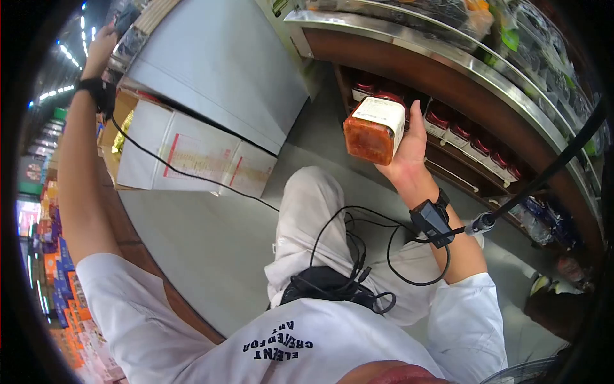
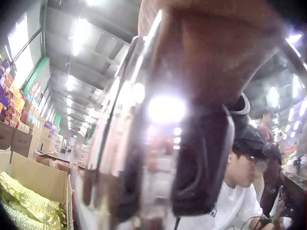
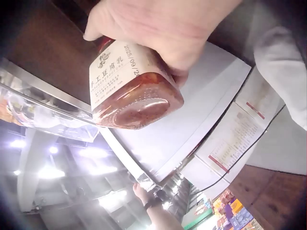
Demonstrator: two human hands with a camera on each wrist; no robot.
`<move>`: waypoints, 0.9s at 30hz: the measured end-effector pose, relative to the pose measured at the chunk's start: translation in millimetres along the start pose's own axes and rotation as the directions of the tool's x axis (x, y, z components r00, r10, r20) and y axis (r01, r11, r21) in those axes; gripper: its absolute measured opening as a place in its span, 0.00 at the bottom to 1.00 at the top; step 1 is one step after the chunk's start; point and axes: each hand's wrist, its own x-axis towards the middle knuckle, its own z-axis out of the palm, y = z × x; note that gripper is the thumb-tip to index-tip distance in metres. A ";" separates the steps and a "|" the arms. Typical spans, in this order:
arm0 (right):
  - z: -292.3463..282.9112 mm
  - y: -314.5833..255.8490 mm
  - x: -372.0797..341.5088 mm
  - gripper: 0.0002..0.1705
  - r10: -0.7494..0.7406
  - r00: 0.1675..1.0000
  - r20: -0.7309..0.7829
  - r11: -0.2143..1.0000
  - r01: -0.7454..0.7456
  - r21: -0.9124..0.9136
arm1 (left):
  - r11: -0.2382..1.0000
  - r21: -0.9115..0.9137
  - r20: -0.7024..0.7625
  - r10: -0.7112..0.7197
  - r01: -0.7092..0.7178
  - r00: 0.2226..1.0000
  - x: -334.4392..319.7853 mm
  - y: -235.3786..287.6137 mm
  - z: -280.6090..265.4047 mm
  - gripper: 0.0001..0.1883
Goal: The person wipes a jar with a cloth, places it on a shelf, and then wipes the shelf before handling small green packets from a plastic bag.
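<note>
So the right hand (image 1: 407, 160) has its grip round a square glass jar (image 1: 372, 131) of reddish stuff, tilted base-up, just in front of the low shelf (image 1: 448, 160) of red-lidded jars (image 1: 464, 134). Left hand (image 1: 102, 46)'s way out by the stacked boxes (image 1: 214, 70), can't tell its grip.

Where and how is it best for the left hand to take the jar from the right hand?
Probably by the base end of the jar, coming from the side away from the right hand: that end sticks out past the fingers, and its flat, squarish sides suit an opposed thumb and fingers.
</note>
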 end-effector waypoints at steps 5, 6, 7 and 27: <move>0.5 -7.8 0.0 0.38 -0.042 0.999 0.022 0.999 0.043 -0.016 | 0.991 -0.126 -0.480 -0.105 0.050 0.871 -30.0 49.7 -18.4 0.21; 2.9 -8.1 1.5 0.37 -0.051 0.999 -0.019 0.998 0.051 -0.025 | 0.985 -0.169 -0.511 -0.123 0.041 0.851 -38.7 76.3 -27.0 0.20; 6.8 -7.3 1.1 0.34 -0.069 0.997 -0.028 0.998 0.069 -0.003 | 0.948 -0.313 -0.508 -0.120 -0.053 0.853 -53.5 117.1 -37.6 0.17; -30.7 -20.8 13.0 0.24 -0.150 0.979 -0.140 0.989 0.149 -0.021 | 0.097 -0.990 -0.090 0.143 -0.104 0.986 -330.2 456.1 112.3 0.11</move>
